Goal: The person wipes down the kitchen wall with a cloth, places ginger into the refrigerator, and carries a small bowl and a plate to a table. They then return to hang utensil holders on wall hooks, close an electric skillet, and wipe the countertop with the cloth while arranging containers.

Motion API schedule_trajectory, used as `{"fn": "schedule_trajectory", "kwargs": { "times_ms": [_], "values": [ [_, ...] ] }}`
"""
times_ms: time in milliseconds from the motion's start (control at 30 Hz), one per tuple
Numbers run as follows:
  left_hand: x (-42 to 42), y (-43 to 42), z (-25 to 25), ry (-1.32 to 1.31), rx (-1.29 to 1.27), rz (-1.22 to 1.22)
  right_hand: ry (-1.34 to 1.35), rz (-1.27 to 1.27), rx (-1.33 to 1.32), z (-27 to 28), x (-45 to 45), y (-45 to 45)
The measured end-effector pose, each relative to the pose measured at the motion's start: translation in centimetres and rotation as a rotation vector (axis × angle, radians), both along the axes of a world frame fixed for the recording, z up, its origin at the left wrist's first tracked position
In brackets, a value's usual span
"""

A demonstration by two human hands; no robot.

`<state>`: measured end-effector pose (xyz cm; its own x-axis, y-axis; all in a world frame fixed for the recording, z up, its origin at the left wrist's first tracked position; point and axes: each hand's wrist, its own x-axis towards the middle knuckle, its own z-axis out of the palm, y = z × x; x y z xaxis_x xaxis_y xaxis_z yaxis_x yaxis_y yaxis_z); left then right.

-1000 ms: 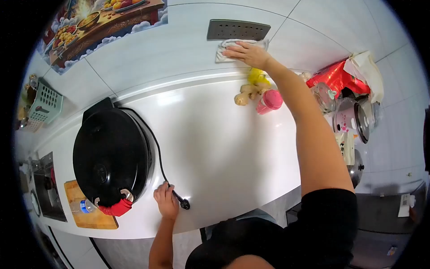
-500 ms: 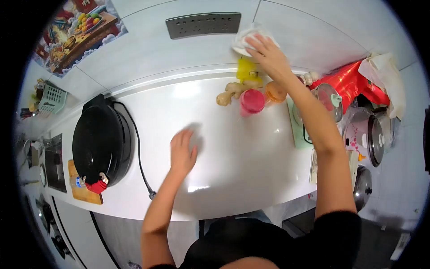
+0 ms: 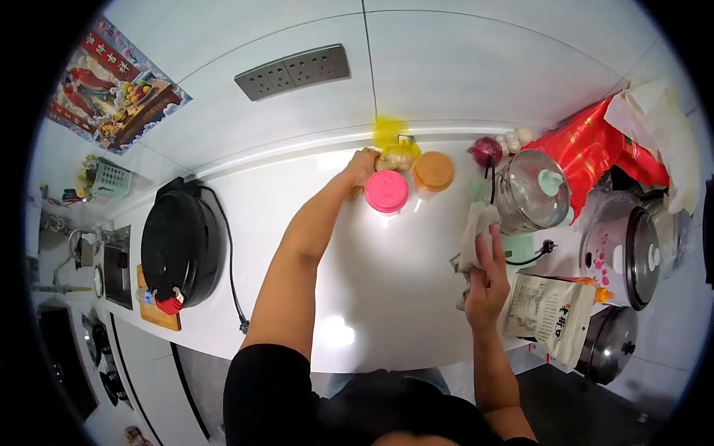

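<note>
My left hand (image 3: pixel 362 168) reaches to the back of the counter, its fingers closed round the left end of a piece of ginger (image 3: pixel 399 159); the fingertips are partly hidden. Just right of this hand stand a jar with a pink lid (image 3: pixel 387 191) and one with an orange lid (image 3: pixel 433 172). A yellow packet (image 3: pixel 390 134) is behind the ginger. On the right, my right hand (image 3: pixel 487 286) grips a crumpled white cloth (image 3: pixel 476 236), beside the glass pot on its pale green base (image 3: pixel 518 245).
A black electric griddle (image 3: pixel 181 249) with a cord stands at left. Along the right are a red onion (image 3: pixel 486 151), garlic (image 3: pixel 513 139), a red bag (image 3: pixel 587 152), a pink rice cooker (image 3: pixel 606 253) and a printed pouch (image 3: pixel 549 314). A socket strip (image 3: pixel 292 72) is on the wall.
My right hand has come down from the wall to the counter's right side with the cloth. My left hand has moved from the middle of the counter back to the ginger. The view has shifted.
</note>
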<state>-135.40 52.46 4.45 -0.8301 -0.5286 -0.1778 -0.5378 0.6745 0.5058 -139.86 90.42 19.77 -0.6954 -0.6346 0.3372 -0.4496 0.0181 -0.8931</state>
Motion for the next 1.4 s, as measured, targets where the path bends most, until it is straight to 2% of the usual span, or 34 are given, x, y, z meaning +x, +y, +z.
{"fn": "schedule_trajectory", "kwargs": {
  "times_ms": [67, 167, 200, 333, 400, 433, 500, 567, 600, 700, 767, 833, 867, 900, 933, 967, 1067, 1167, 1267, 1333, 1367, 1400],
  "values": [
    [0.8, 0.5, 0.2, -0.001, -0.019, 0.063, -0.17, 0.031, 0.016, -1.0, 0.8, 0.5],
    [4.3, 1.4, 2.4, 0.121, 0.049, 0.214, -0.232, 0.107, 0.097, -3.0, 2.0, 1.3],
    [6.1, 2.1, 4.1, 0.194, 0.091, 0.286, -0.165, 0.121, 0.179, -3.3, 2.3, 1.7],
    [15.3, 2.6, 5.9, 0.532, 0.873, 0.503, -0.119, 0.205, 0.241, -5.9, 4.0, 2.5],
    [19.6, 4.7, 6.9, 0.567, 0.821, 0.521, -0.021, 0.226, 0.283, -7.3, 4.8, 2.7],
    [21.6, 5.8, 7.2, 0.581, 0.799, 0.528, 0.13, 0.24, 0.329, -8.0, 5.1, 2.5],
    [25.2, 8.6, 7.2, 0.496, 0.413, 0.53, 0.439, 0.262, 0.42, -9.5, 5.7, 2.6],
    [27.9, 11.6, 6.3, 0.479, 0.098, 0.545, 0.597, 0.273, 0.602, -11.3, 6.3, 2.3],
    [28.6, 13.6, 7.3, 0.452, 0.084, 0.623, 0.68, 0.275, 0.693, -11.0, 6.7, 2.0],
    [30.2, 18.4, 6.8, 0.447, 0.082, 0.781, 0.749, 0.293, 0.62, -7.0, 9.7, -0.1],
    [30.4, 21.0, 5.7, 0.527, 0.2, 0.852, 0.244, 0.576, 0.392, -7.2, 12.3, -2.1],
    [29.5, 23.6, 5.8, 0.699, 0.454, 0.939, -0.074, 0.79, 0.309, -5.8, 16.2, -4.6],
    [28.8, 24.7, 8.2, 0.794, 0.7, 0.941, -0.27, 0.846, 0.248, -6.1, 17.9, -5.2],
    [28.5, 25.9, 7.3, 0.785, 0.634, 0.984, -0.467, 0.898, 0.184, -7.1, 19.5, -5.8],
    [28.5, 26.5, 6.8, 0.833, 0.692, 0.964, -0.667, 0.946, 0.118, -7.8, 20.3, -6.1],
    [28.7, 26.9, 6.6, 0.881, 0.749, 0.945, -0.711, 0.946, 0.133, -7.9, 20.3, -6.2],
    [30.6, 26.6, 10.6, 0.956, 1.058, 0.885, -0.874, 0.966, 0.205, -7.5, 19.5, -5.7],
    [32.3, 24.2, 10.9, 1.006, 1.321, 1.153, -0.926, 0.996, 0.319, -6.4, 19.0, -4.6],
    [33.2, 21.3, 8.8, 1.343, 1.339, 1.124, -0.886, 1.043, 0.371, -6.1, 18.6, -3.6],
    [34.2, 19.4, 9.3, 1.435, 1.205, 1.318, -0.893, 1.066, 0.395, -5.9, 18.0, -3.0],
    [34.7, 18.7, 10.1, 1.455, 1.069, 1.359, -0.896, 1.076, 0.407, -5.9, 17.5, -2.7],
    [35.7, 18.0, 10.3, 1.475, 1.032, 1.29, -0.923, 1.076, 0.402, -6.1, 17.0, -2.3]
  ]
}}
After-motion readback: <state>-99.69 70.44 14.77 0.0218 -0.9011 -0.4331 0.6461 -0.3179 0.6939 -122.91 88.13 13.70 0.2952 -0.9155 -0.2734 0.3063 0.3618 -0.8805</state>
